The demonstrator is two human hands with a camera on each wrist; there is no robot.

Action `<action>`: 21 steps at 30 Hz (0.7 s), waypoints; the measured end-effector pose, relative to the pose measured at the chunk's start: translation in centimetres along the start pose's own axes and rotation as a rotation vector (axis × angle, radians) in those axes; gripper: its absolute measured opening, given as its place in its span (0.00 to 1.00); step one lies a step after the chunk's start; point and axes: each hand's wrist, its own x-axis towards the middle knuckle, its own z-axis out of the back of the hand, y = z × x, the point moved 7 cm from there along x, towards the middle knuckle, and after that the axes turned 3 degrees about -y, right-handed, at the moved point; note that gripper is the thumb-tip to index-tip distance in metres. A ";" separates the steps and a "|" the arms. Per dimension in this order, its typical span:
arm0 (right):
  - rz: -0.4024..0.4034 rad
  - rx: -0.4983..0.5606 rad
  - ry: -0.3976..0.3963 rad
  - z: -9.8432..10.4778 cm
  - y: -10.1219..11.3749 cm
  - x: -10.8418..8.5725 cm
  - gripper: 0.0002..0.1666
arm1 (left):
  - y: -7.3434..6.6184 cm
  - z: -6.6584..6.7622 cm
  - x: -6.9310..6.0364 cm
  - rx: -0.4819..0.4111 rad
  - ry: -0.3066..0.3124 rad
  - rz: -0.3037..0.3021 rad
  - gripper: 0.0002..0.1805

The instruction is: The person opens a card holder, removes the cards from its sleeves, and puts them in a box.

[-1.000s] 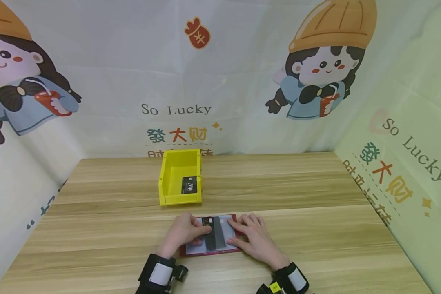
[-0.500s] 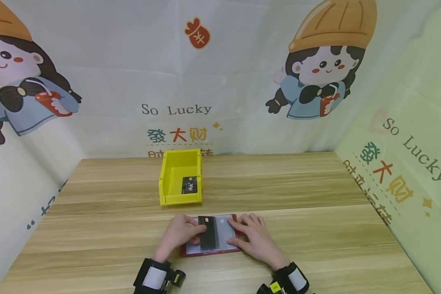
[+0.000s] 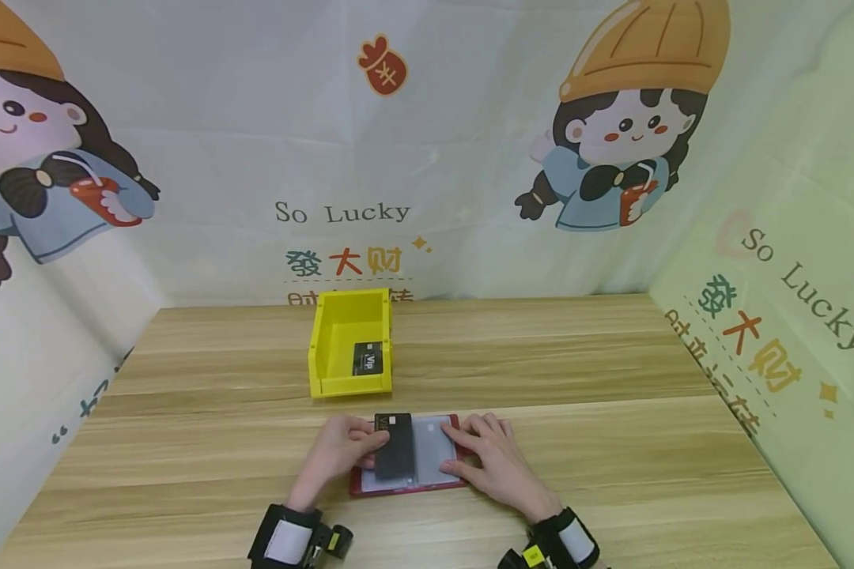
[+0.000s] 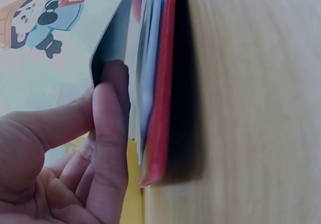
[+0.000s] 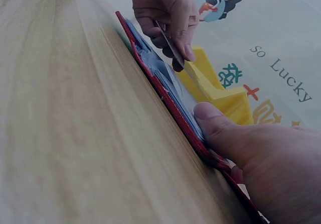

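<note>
A card holder with a red cover (image 3: 427, 491) and clear plastic sleeves (image 3: 432, 446) lies opened out on the table. My left hand (image 3: 341, 446) pinches a black card (image 3: 394, 450) by its left edge, between thumb and fingers. In the left wrist view the card (image 4: 113, 38) stands tilted above the sleeves; whether its far edge touches them, I cannot tell. On the holder's right side, my right hand (image 3: 494, 462) rests its thumb and forefinger on the sleeve. From the right wrist, the thumb (image 5: 210, 116) presses the sleeves near the red edge.
Behind the holder stands a yellow bin (image 3: 350, 387) with a black "Vip" card (image 3: 368, 358) inside. The wooden table (image 3: 576, 371) reaches back to a printed cloth backdrop (image 3: 462, 158), which also hangs along both sides.
My left hand has drawn the black card leftward and slightly away from me, off the right part of the sleeves, uncovering them. My right hand has stayed in place.
</note>
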 end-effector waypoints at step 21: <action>0.007 0.005 -0.014 0.2 0.2 -0.1 0.33 | -1.3 2.8 0.8 -0.006 -0.177 -0.086 0.14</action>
